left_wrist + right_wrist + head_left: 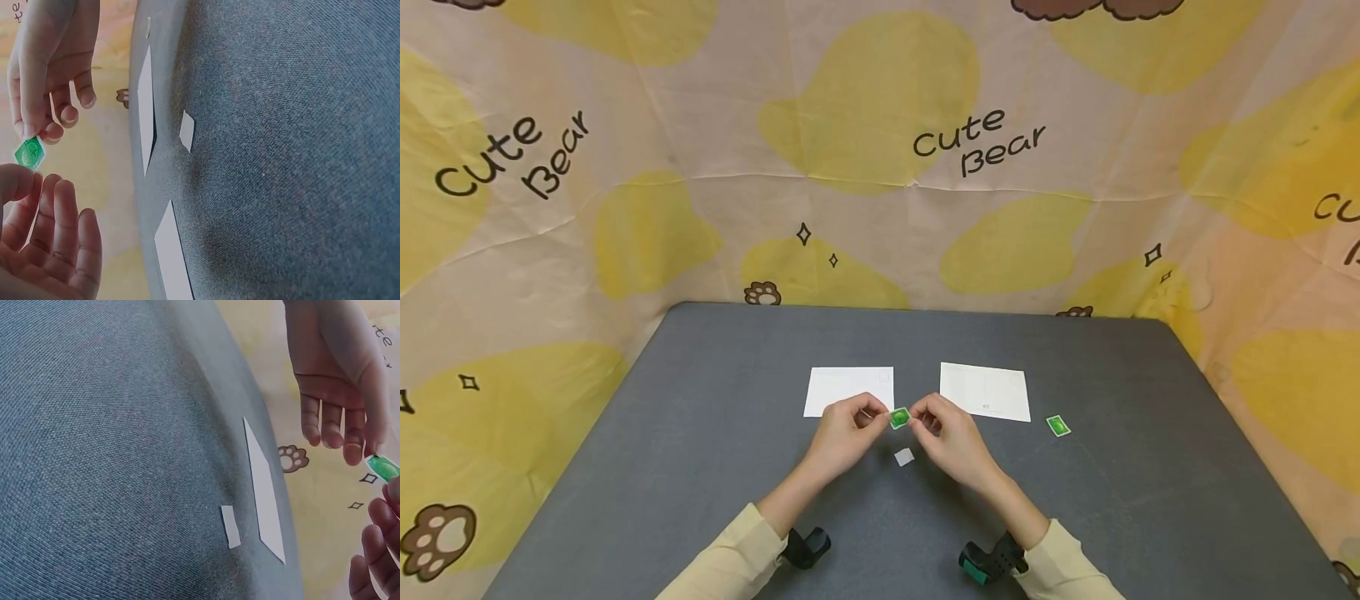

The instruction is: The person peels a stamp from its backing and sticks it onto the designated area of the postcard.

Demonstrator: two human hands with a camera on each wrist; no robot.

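Observation:
A small green stamp (899, 417) with a white border is held up over the table between both hands. My left hand (844, 433) pinches its left edge between thumb and forefinger. At the opposite edge, the thumb and forefinger of my right hand (951, 437) pinch it too. In the left wrist view the green face of the stamp (30, 153) shows between the two sets of fingertips. The other fingers of both hands are loosely bent. Below the hands, a small white paper piece (904, 457) lies on the table.
Two white cards lie on the dark grey table (745, 358): a left card (842, 387), partly behind my left hand, and a right card (985, 392). A second green stamp (1058, 426) lies to the right. A patterned cloth (865, 108) hangs behind the table.

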